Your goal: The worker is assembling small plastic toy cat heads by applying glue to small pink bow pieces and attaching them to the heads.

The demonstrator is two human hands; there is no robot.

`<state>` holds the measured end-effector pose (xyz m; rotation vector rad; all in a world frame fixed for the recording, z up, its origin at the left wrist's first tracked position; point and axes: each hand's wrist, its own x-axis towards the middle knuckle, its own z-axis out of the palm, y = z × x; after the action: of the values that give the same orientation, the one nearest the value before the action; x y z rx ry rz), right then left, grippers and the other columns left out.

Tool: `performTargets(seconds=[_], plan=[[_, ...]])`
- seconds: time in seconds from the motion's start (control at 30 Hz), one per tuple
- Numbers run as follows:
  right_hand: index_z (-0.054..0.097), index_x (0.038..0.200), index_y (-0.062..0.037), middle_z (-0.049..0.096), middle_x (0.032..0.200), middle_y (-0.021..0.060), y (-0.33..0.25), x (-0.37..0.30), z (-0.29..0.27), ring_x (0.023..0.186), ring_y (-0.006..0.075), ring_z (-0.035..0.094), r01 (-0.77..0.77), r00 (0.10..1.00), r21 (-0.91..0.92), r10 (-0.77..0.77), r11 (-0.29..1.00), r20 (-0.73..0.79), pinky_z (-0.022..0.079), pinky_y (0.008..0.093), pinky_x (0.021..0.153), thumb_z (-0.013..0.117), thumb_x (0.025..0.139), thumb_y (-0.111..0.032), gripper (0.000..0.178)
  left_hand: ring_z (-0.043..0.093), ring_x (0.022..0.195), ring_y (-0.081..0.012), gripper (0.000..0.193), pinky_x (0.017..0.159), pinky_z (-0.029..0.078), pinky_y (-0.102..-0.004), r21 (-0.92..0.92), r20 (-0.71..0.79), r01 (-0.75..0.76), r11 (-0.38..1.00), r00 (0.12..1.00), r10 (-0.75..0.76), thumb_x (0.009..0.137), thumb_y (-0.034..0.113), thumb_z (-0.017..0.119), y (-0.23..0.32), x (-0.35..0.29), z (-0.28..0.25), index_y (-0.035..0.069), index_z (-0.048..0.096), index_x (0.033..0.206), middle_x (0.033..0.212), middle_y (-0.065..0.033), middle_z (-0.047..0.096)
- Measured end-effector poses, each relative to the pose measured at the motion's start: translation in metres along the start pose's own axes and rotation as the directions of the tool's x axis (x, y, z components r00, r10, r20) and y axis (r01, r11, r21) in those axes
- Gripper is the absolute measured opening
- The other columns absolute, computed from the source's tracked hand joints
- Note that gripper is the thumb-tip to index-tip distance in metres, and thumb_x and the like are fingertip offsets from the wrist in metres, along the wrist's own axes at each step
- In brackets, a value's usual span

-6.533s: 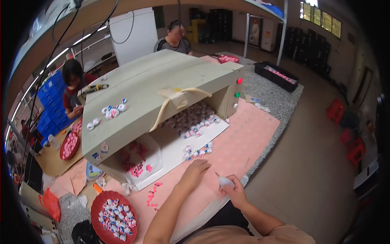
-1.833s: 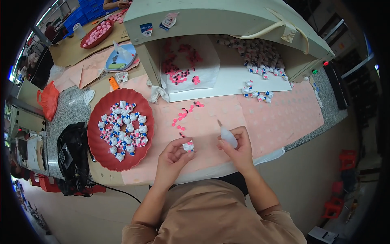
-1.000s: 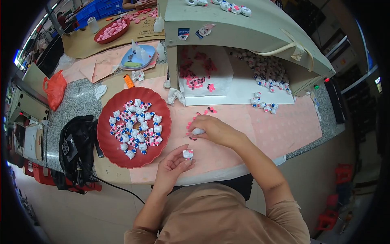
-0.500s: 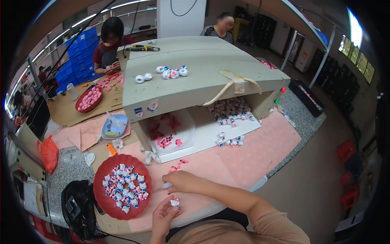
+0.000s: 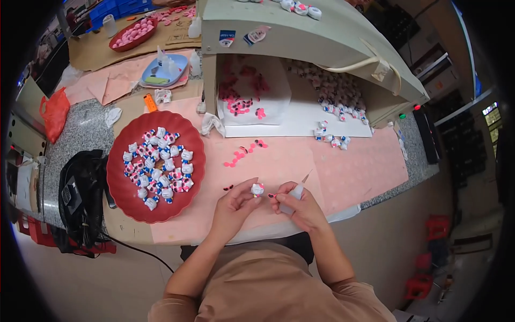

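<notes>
At far left, back on brown card, a red bowl [image 5: 134, 49] is holding pink balls. Nearer, a large scalloped red dish [image 5: 182, 206] is holding many small white, blue and pink figures, piled around its middle; it is sitting close to the table's front edge, so a knock from the left forearm could spill it. Behind it, a blue tray [image 5: 181, 60] is holding small bottles and a green item.

At centre, the left hand [image 5: 233, 208] is grasping one white figure [image 5: 257, 189] upright between thumb and fingers, above the pink sheet [image 5: 292, 161]. If that pinch is loosening, the figure could roll or drop. Beyond, loose pink pieces [image 5: 244, 154] are lying in a crooked line, where a sleeve or wrist could scatter them.

Just right of the figure, the right hand [image 5: 304, 211] is doing two jobs: clasping a squeeze bottle [image 5: 294, 195], thin tip pointing up and away, and pinching a small pink-and-dark piece [image 5: 272, 196]. Tightening on the bottle could force out a drop; easing off could let the piece fall.

Behind both hands, a grey-green cabinet [image 5: 300, 40] is sheltering more pink-and-dark pieces on its left and crowded figures on its right.
</notes>
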<state>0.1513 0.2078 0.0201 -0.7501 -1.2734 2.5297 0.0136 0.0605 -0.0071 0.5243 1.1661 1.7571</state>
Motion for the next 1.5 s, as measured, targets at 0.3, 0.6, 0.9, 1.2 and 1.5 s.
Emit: performTargets(seconds=[0.3, 0.6, 0.9, 1.2, 1.5], plan=[[0.062, 0.098, -0.0001, 0.065, 0.09, 0.0077, 0.011, -0.002, 0.007, 0.082, 0.0134, 0.062, 0.044, 0.998, -0.144, -0.051, 0.989, -0.045, 0.051, 0.0272, 0.075, 0.063, 0.091, -0.006, 0.01, 0.062, 0.104, -0.0167, 0.048, 0.092, 0.051, -0.0297, 0.175, 0.041, -0.073, 0.982, 0.997, 0.067, 0.091, -0.005, 0.058, -0.016, -0.004, 0.001, 0.0, 0.046, 0.137, 0.116, -0.011, 0.062], [0.058, 0.094, 0.001, 0.065, 0.087, 0.0083, 0.011, 0.0, 0.013, 0.08, 0.0134, 0.061, 0.089, 0.991, -0.293, -0.115, 0.952, -0.071, 0.05, 0.0281, 0.074, 0.061, 0.091, -0.003, 0.006, 0.06, 0.107, -0.0173, 0.047, 0.093, 0.051, -0.0301, 0.278, 0.048, -0.12, 0.953, 0.993, 0.111, 0.09, -0.007, 0.058, -0.012, -0.003, 0.001, 0.0, 0.049, 0.136, 0.122, -0.0105, 0.056], [0.057, 0.09, -0.0019, 0.066, 0.086, 0.0071, 0.013, 0.0, 0.016, 0.079, 0.0113, 0.062, 0.091, 0.984, -0.368, -0.14, 0.925, -0.108, 0.051, 0.0262, 0.073, 0.065, 0.089, -0.004, 0.008, 0.062, 0.104, -0.0167, 0.041, 0.088, 0.055, -0.0302, 0.325, 0.011, -0.168, 0.931, 0.985, 0.174, 0.089, -0.001, 0.062, -0.014, -0.005, 0.003, 0.004, 0.058, 0.129, 0.123, -0.0116, 0.057], [0.059, 0.096, -0.0035, 0.063, 0.097, 0.0035, 0.018, 0.0, 0.014, 0.087, 0.0073, 0.057, 0.198, 0.972, -0.361, -0.231, 0.911, -0.05, 0.048, 0.0234, 0.077, 0.068, 0.087, -0.003, 0.013, 0.06, 0.108, -0.0168, 0.031, 0.091, 0.053, -0.029, -0.016, 0.011, -0.073, 0.997, 0.997, 0.073, 0.092, -0.002, 0.058, -0.005, -0.005, 0.001, 0.0, 0.059, 0.123, 0.12, -0.0084, 0.057], [0.061, 0.103, -0.002, 0.064, 0.099, 0.0035, 0.015, 0.005, 0.02, 0.091, 0.0088, 0.058, 0.249, 0.963, -0.437, -0.27, 0.864, 0.015, 0.048, 0.0247, 0.08, 0.07, 0.085, -0.002, 0.02, 0.059, 0.111, -0.016, 0.025, 0.093, 0.048, -0.0271, 0.057, 0.02, -0.075, 0.996, 0.997, 0.074, 0.094, 0.0, 0.058, -0.008, -0.004, -0.003, 0.0, 0.06, 0.119, 0.119, -0.0081, 0.06]])
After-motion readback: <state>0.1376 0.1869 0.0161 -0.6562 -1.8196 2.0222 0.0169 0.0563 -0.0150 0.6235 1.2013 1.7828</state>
